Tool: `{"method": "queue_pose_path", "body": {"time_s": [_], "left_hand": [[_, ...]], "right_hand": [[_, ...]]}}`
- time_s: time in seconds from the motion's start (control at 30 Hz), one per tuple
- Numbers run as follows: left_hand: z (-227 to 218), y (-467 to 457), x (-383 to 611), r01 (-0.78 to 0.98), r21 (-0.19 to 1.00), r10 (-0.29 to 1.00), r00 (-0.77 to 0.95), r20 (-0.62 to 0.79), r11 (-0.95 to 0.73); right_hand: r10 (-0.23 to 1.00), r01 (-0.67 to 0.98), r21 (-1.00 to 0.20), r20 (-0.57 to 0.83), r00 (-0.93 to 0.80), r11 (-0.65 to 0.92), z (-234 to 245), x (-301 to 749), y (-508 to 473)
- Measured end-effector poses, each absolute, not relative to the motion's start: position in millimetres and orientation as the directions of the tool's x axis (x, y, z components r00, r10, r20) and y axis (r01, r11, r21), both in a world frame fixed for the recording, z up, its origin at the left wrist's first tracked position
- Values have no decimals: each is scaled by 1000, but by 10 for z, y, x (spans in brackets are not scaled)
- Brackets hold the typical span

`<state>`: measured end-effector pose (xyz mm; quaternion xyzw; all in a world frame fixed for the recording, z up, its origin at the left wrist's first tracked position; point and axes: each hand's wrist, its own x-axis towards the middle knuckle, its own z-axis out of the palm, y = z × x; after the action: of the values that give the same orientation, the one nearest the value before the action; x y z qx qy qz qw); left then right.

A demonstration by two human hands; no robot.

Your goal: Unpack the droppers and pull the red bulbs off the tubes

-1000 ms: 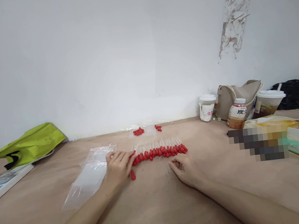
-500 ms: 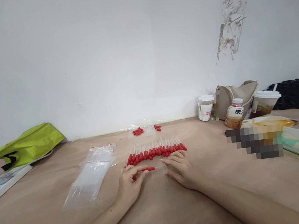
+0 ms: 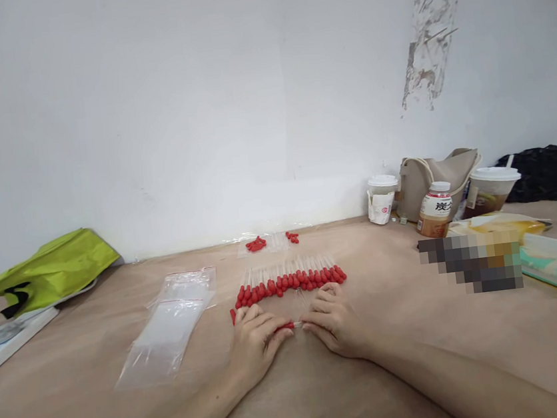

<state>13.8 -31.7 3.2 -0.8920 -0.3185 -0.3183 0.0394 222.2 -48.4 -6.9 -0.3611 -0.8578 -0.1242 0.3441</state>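
Note:
My left hand is closed on a red rubber dropper bulb, which points right. Between finger and thumb, my right hand pinches a clear dropper tube that meets the bulb's open end. How far the tube sits inside is hidden by my fingers. Another red bulb shows beside my left knuckles. Just beyond both hands lies a row of droppers, red bulbs toward me and clear tubes toward the wall. A loose clear tube lies close to my right fingers.
Loose red bulbs and clear tubes lie on plastic by the wall. Clear zip bags are on the left, near a green bag and a power strip. Cups, a bottle and a beige bag stand right.
My hands have come closer together and slightly toward me. The gap between my fingers has narrowed, with only a short length of clear tube showing beside the red bulb.

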Motion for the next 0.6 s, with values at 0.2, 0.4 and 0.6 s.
{"method": "queue_pose_path", "body": {"time_s": [0.2,0.4,0.6], "left_hand": [[36,-352,130,569,71,488,628,606,-820],[36,-372,102,565,47,474,641,604,-824],[20,-433,77,564,15,460,658,597,-826]], "right_hand": [[491,681,19,678,-547,732,-51,2245,-531],[483,684,28,687,-543,729,-46,2257,-561],[491,676,26,667,-561,737,-29,2249,-600]]}}
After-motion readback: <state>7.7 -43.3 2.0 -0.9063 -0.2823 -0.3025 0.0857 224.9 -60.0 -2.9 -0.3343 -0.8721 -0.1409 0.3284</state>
